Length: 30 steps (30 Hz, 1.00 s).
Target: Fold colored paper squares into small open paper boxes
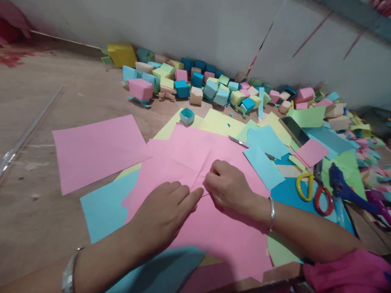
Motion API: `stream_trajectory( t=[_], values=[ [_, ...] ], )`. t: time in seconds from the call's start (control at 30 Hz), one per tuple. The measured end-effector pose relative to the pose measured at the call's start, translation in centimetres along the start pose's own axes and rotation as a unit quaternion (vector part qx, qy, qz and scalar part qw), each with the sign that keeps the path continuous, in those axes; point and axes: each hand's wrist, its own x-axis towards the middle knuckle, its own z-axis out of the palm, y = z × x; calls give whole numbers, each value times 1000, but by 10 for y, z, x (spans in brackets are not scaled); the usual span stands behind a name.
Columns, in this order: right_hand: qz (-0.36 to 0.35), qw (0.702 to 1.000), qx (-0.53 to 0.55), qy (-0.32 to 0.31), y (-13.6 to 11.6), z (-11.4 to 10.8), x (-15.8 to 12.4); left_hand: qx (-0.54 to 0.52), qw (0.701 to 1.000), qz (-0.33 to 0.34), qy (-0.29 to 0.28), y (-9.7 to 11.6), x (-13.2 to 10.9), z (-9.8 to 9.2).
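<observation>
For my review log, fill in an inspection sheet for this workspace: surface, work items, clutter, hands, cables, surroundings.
Surface: brown surface, scuffed at left, largely covered by coloured paper at centre.
Work items: creased pink paper, lying between and under both hands.
Clutter: many small paper boxes along the back; scissors and blue glue gun at right.
Hands: left hand rests on pink paper, index finger extended; right hand curled beside the crease, grip hidden.
Cables: nothing clearly seen; right edge blurred.
Surroundings: pale wall behind the boxes.
</observation>
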Motion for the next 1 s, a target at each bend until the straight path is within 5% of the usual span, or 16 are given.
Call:
stream_trajectory(
  t=[0.5,0.9,1.0],
  values=[
    [2,1000,4,8,1,-2,0,87,994,63,16,12,0,-5],
    [52,996,-50,-53,9,-17,-2,96,993,19,60,14,1,-7],
    [77,987,-85,-112,17,-29,1,85,995,15,51,13,1,-7]
  ],
)
